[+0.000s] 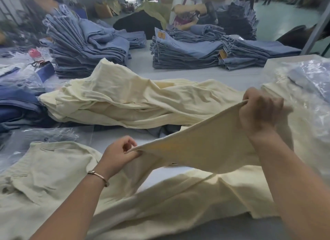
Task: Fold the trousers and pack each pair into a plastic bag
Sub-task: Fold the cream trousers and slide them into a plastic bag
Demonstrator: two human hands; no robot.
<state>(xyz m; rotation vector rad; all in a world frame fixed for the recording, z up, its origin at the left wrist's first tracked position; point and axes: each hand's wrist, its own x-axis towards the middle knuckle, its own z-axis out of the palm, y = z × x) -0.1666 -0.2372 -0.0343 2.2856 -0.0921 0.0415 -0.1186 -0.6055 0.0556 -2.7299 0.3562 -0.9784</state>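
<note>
While both hands, left [118,153] and right [259,111], pinch the trousers [205,150] hem in their fingers, folding seems underway; next, lay it flat on the desk [232,75].

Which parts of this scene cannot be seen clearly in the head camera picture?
- Fingertips of the left hand and right hand: curled into the cream trousers hem.
- Waist end of these trousers: cut by the left and bottom edges.
- Contents of the plastic bags at right: glare hides them.
- Tags on the jeans stacks: too small to read.
- People behind: blurred.
</note>
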